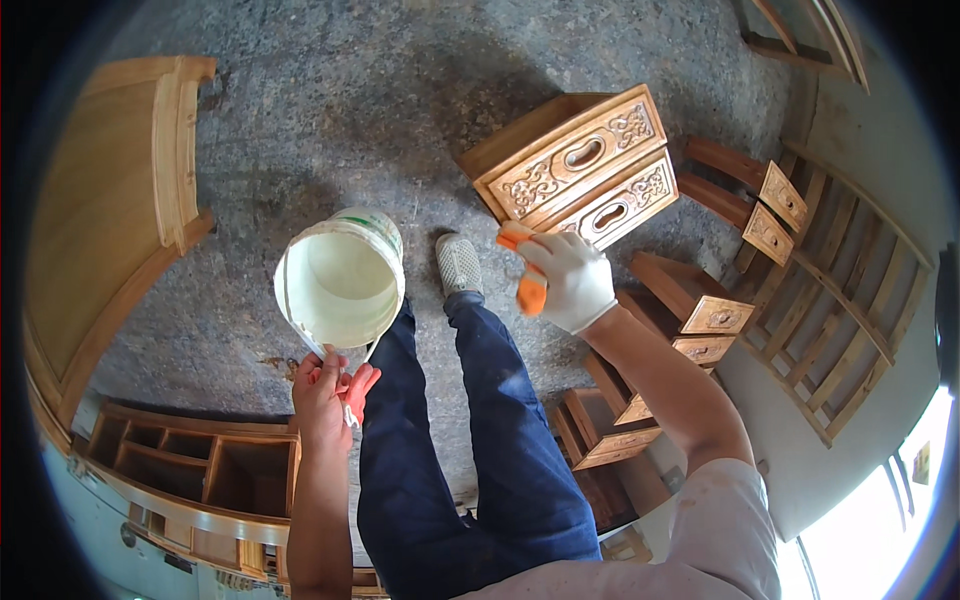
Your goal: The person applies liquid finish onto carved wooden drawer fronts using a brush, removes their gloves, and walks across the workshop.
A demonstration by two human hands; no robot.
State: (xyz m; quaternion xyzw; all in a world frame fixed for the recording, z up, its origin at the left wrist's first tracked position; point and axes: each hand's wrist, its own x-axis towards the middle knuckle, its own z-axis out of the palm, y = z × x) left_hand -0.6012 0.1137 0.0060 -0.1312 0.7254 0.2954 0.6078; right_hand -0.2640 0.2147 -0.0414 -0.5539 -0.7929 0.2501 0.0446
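Observation:
A white bucket (340, 285) with pale liquid or lining inside hangs from my bare left hand (326, 390), whose fingers grip its wire handle along with a crumpled red glove or cloth (359, 389). My right hand (572, 275), in a white glove, is closed on an orange tool (530, 292), probably a brush; its working end is unclear. Just beyond that hand, two carved wooden drawers (568, 158) with oval cut-out handles stand together on the floor. My legs and one light shoe (458, 262) show between the bucket and the drawers.
A large wooden panel (100, 220) stands at left, a cabinet with compartments (170, 455) at lower left. More carved drawers (715, 315) line the right, beside a slatted wooden frame (880, 280) against the wall. Another frame (810, 35) is at upper right, on the stained concrete floor (330, 110).

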